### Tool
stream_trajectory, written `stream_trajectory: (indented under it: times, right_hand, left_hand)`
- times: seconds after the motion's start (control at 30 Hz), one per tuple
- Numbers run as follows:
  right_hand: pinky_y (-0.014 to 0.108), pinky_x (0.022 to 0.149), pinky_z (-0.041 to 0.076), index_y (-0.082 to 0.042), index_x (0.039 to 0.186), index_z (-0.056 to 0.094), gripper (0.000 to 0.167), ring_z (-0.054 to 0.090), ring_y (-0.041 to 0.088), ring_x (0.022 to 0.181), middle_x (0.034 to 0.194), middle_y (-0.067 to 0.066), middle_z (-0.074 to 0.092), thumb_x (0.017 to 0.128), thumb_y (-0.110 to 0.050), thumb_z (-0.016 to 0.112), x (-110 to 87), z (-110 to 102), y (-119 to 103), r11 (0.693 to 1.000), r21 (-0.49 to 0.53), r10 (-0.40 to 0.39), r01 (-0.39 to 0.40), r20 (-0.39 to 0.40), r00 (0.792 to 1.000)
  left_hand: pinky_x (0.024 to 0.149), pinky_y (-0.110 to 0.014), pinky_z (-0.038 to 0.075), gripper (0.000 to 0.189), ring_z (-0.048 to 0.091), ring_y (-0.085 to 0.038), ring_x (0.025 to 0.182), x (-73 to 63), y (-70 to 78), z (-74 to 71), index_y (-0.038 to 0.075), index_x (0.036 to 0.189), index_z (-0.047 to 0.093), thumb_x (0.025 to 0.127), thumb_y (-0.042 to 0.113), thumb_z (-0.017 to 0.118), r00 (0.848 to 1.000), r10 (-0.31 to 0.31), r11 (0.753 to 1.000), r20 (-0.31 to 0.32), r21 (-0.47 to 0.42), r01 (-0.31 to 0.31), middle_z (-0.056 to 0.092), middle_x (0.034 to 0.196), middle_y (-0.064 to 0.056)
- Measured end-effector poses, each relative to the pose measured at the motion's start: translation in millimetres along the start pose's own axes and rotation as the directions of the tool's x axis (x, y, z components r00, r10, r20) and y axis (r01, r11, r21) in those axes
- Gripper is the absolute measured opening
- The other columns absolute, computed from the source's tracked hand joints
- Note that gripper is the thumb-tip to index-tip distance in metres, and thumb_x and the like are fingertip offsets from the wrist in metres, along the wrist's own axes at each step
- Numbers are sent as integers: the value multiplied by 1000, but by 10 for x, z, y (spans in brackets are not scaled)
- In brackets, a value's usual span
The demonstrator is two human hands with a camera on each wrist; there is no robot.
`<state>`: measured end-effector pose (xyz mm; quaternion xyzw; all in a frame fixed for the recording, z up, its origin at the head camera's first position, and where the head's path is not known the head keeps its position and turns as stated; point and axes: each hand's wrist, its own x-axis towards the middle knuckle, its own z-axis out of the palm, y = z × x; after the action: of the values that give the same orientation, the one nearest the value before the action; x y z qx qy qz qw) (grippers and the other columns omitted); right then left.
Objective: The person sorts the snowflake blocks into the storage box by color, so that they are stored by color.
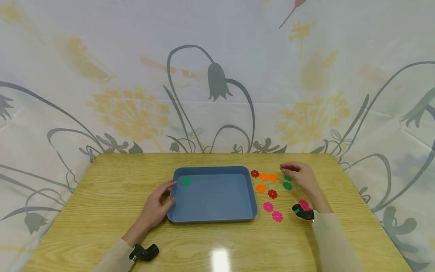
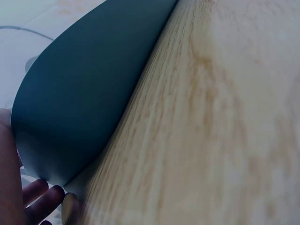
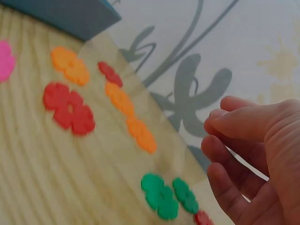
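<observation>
A blue-grey rectangular tray (image 1: 212, 220) lies on the table with one green flower-shaped disc (image 1: 186, 181) inside, near its far left corner. My left hand (image 1: 156, 206) holds the tray's left side, thumb and forefinger at the rim; in the left wrist view its other fingers curl low beside the tray's outer wall (image 2: 89, 84). My right hand (image 1: 302, 179) hovers over the right part of the table with loosely bent fingers and nothing visible between them. Below it are two green discs (image 3: 159, 196), and a red disc (image 3: 203, 218) shows partly beside them.
Right of the tray lie more flower discs: orange (image 1: 261, 188), red (image 1: 272, 194) and pink (image 1: 277, 216). Another pink disc (image 1: 304, 204) sits partly behind the right wrist's black camera (image 1: 302, 212). A patterned cloth (image 1: 217, 124) hangs behind the table's far edge.
</observation>
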<state>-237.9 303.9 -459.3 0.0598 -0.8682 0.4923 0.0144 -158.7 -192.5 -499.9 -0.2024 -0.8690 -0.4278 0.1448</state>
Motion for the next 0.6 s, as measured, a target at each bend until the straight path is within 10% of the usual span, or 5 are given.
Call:
stream_trajectory:
  times: [0.6]
  right_hand:
    - [27, 70, 47, 2, 109, 66, 32, 59, 20, 85, 106, 18, 63, 88, -22, 65, -246, -147, 249, 999, -34, 2, 1, 89, 996]
  left_hand:
    - [75, -38, 45, 48, 54, -15, 92, 10, -8, 4, 9, 131, 53, 84, 4, 64, 1000, 6, 1000, -14, 7, -6, 50, 130, -6]
